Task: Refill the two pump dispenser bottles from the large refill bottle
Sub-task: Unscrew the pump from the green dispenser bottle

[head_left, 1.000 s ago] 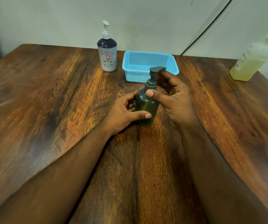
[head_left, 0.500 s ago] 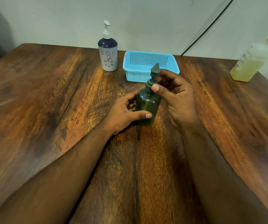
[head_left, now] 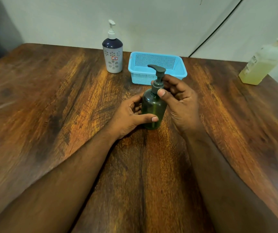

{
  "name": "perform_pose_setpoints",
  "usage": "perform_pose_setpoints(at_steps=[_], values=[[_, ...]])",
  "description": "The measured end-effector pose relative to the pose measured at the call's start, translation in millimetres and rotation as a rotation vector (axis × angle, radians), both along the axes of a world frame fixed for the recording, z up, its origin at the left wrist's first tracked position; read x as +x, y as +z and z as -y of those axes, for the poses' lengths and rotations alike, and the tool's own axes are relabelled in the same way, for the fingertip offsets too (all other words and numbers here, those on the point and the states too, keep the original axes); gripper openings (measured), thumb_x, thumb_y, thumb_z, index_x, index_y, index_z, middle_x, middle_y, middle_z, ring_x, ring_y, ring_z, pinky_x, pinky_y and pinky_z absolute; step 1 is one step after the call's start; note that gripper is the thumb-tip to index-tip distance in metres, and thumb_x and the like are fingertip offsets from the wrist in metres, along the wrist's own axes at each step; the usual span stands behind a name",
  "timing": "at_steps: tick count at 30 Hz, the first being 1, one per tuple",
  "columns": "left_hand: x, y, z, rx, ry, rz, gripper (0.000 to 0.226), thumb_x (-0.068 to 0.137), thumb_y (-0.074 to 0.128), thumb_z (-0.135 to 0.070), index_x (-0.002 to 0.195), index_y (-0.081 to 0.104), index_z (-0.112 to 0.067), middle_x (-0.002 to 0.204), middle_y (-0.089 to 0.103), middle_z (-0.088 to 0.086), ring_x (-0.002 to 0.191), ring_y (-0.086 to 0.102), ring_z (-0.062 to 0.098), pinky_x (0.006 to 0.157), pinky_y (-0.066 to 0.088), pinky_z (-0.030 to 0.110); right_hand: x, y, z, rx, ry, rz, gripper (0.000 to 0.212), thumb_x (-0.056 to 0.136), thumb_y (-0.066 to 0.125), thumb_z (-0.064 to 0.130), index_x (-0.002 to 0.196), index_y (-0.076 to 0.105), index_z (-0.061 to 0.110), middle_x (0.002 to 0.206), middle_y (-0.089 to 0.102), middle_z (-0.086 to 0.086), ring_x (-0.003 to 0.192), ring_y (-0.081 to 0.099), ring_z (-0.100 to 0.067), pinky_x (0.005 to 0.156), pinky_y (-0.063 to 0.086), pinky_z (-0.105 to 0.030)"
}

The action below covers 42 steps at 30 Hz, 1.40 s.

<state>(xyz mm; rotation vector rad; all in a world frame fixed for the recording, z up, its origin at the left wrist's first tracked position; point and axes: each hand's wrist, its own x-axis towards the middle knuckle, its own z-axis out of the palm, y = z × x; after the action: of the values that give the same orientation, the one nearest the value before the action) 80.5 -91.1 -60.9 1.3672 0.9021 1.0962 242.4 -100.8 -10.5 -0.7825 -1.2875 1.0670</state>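
Observation:
A dark green pump bottle (head_left: 153, 107) stands upright at the middle of the wooden table (head_left: 51, 115). My left hand (head_left: 129, 116) grips its body from the left, thumb across the front. My right hand (head_left: 180, 100) pinches the grey pump collar (head_left: 157, 85) at the neck; the pump spout points left. A white and navy pump bottle (head_left: 112, 55) with a flower pattern stands at the back. The large refill bottle (head_left: 260, 64), holding yellowish liquid, stands at the far right edge.
A light blue perforated basket (head_left: 173, 74) sits just behind the green bottle, right of the white bottle. A black cable (head_left: 215, 31) runs up the wall behind. The table's right edge slants close to the refill bottle.
The pump head has turned: its spout pointed right, then away, and now points left. My right hand's fingers have shifted round the collar. The left hand and the bottle body stay put.

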Motion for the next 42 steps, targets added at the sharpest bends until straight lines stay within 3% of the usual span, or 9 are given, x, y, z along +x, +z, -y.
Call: perform_pose_setpoints(at_steps=[5,8,12,17,21,27,30,35,42], values=[[0,1,0,0.000,0.002,-0.002,0.071,0.071,0.080,0.005,0.136,0.053,-0.005,0.126,0.068,0.008,0.118,0.064,0.020,0.101,0.051,0.034,0,0,0,-0.009,0.085,0.027,0.039,0.095,0.047,-0.003,0.132,0.050,0.007,0.126,0.062,-0.010,0.121,0.058,-0.017,0.100,0.048,-0.034],[-1,1,1,0.009,-0.009,-0.028,0.070,0.073,0.081,0.002,0.136,0.053,-0.006,0.126,0.067,0.009,0.118,0.064,0.020,0.103,0.050,0.039,-2,4,2,-0.044,0.038,0.092,0.044,0.089,0.062,0.004,0.131,0.053,0.005,0.121,0.064,-0.001,0.114,0.062,-0.012,0.090,0.052,-0.027],[-1,0,-1,0.011,-0.007,-0.037,0.073,0.073,0.083,-0.001,0.138,0.052,-0.009,0.128,0.066,0.010,0.120,0.063,0.024,0.106,0.048,0.048,-4,7,1,-0.017,-0.082,0.052,0.041,0.078,0.073,0.002,0.118,0.063,0.009,0.113,0.069,-0.006,0.108,0.066,-0.020,0.087,0.055,-0.033],[-1,-1,-1,-0.004,-0.010,-0.027,0.073,0.072,0.082,0.001,0.138,0.052,-0.007,0.128,0.066,0.010,0.120,0.063,0.023,0.106,0.047,0.046,-5,7,3,0.031,-0.085,0.022,0.035,0.086,0.064,-0.004,0.119,0.062,0.009,0.108,0.071,0.000,0.106,0.067,-0.017,0.086,0.054,-0.027],[-2,-1,-2,0.001,-0.009,-0.037,0.075,0.070,0.084,-0.002,0.137,0.053,-0.008,0.129,0.066,0.007,0.121,0.063,0.021,0.108,0.046,0.046,-7,15,3,0.092,-0.068,-0.010,0.034,0.096,0.048,0.002,0.130,0.052,0.004,0.117,0.067,-0.007,0.118,0.060,-0.026,0.096,0.051,-0.038],[-3,-3,-4,-0.012,-0.020,-0.055,0.080,0.070,0.086,-0.005,0.141,0.050,-0.012,0.133,0.064,0.005,0.124,0.060,0.018,0.109,0.045,0.046,-6,30,2,0.099,-0.133,-0.080,0.035,0.097,0.047,0.006,0.131,0.047,-0.003,0.121,0.064,-0.016,0.115,0.060,-0.038,0.093,0.053,-0.048],[-3,-3,-4,-0.016,-0.027,-0.053,0.082,0.069,0.086,-0.004,0.142,0.049,-0.012,0.134,0.063,0.004,0.125,0.060,0.018,0.110,0.044,0.045,-3,42,4,0.107,-0.194,-0.133,0.031,0.097,0.048,0.007,0.129,0.048,0.004,0.121,0.063,-0.019,0.109,0.063,-0.038,0.086,0.055,-0.051],[-1,1,-1,-0.017,-0.029,-0.027,0.086,0.063,0.088,-0.010,0.141,0.051,-0.013,0.132,0.064,0.003,0.123,0.061,0.017,0.109,0.046,0.043,0,65,11,0.160,-0.276,-0.219,0.023,0.098,0.049,0.011,0.120,0.051,0.012,0.112,0.065,-0.004,0.104,0.067,-0.033,0.078,0.057,-0.049],[-1,4,1,-0.018,-0.040,-0.033,0.081,0.068,0.086,-0.007,0.141,0.050,-0.014,0.133,0.064,0.001,0.125,0.059,0.015,0.110,0.044,0.042,5,99,27,0.301,-0.267,-0.199,0.021,0.097,0.050,0.010,0.116,0.051,0.018,0.119,0.060,-0.012,0.105,0.067,-0.034,0.081,0.056,-0.054]])
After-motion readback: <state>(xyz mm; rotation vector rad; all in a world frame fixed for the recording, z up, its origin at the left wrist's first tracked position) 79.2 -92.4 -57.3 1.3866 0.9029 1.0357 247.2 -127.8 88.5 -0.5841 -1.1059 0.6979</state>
